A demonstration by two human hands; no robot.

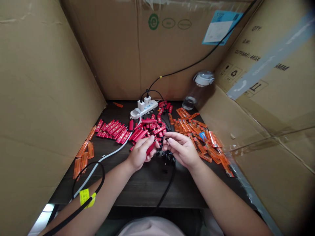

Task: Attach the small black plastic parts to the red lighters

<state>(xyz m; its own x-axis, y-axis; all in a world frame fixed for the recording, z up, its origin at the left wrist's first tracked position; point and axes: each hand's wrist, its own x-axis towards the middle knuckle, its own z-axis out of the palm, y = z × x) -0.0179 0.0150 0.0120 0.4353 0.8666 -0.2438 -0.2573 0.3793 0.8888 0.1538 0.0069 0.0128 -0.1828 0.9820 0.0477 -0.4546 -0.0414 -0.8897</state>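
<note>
My left hand [142, 153] is closed around a small red stick-shaped device [150, 148], holding it over the dark table [137, 186]. My right hand [180, 149] is just to its right, its fingers pinched on a black plug [164, 141] at the end of a bundle of black cables [168, 157]. The plug's tip is at the red device's end; whether they touch is unclear. Behind my hands lies a heap of the same red devices [137, 129].
A white power strip [144, 108] with chargers sits at the back. Orange packets [197, 134] lie spread on the right and more orange packets [83, 154] on the left. A clear water bottle [197, 91] stands at the back right. Cardboard walls [36, 98] enclose the table. White cable [108, 155] runs left.
</note>
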